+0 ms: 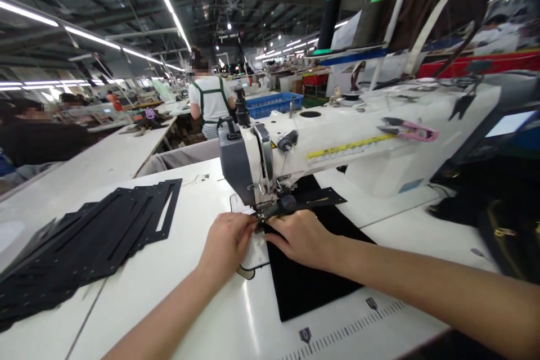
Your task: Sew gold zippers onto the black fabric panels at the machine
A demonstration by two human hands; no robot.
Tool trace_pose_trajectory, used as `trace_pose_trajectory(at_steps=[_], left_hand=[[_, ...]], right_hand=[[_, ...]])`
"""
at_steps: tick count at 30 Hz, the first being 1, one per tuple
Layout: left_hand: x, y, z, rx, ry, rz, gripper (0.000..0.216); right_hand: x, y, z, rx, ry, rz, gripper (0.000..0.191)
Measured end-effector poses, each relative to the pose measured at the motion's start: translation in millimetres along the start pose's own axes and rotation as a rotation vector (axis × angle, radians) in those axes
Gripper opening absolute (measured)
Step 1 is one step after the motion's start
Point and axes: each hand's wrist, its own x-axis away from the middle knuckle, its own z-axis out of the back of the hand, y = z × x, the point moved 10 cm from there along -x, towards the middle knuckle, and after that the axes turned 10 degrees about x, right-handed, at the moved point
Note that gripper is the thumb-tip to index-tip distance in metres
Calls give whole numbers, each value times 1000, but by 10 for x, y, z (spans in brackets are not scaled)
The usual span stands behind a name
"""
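A white sewing machine (354,140) stands over a black fabric panel (316,292), which lies flat on the table below its needle area. My left hand (228,239) is just left of the presser foot, its thumb and fingers pinched together; what lies between the fingertips is too small to make out. On the other side, my right hand (301,236) grips the near part of the black panel with bent fingers, close to the foot. A narrow black strip (324,198) with a slit lies behind the hand, across the panel. The machine's foot and my fingers hide the stitching point.
Slotted black pieces (105,230) lie fanned out at left. Pink-handled thread snips (411,129) rest on the machine arm. Dark material (506,225) with gold zippers lies at right. A ruler scale (337,332) marks the front edge. Beyond are a blue basket (274,102) and a person (208,95).
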Motion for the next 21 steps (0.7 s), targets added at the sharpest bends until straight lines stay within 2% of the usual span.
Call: trace_pose_trajectory(at_steps=[7, 10, 13, 21], left_hand=[[61, 120, -163, -155, -80, -123, 16], [59, 129, -231, -216, -121, -138, 14], [54, 160, -234, -253, -104, -159, 13], [27, 255, -274, -366, -126, -164, 19]], right_hand=[[144, -92, 61, -9, 109, 91, 14], [173, -106, 207, 25, 245, 127, 19], [179, -54, 293, 72, 346, 89, 21], [106, -24, 67, -78, 191, 109, 30]])
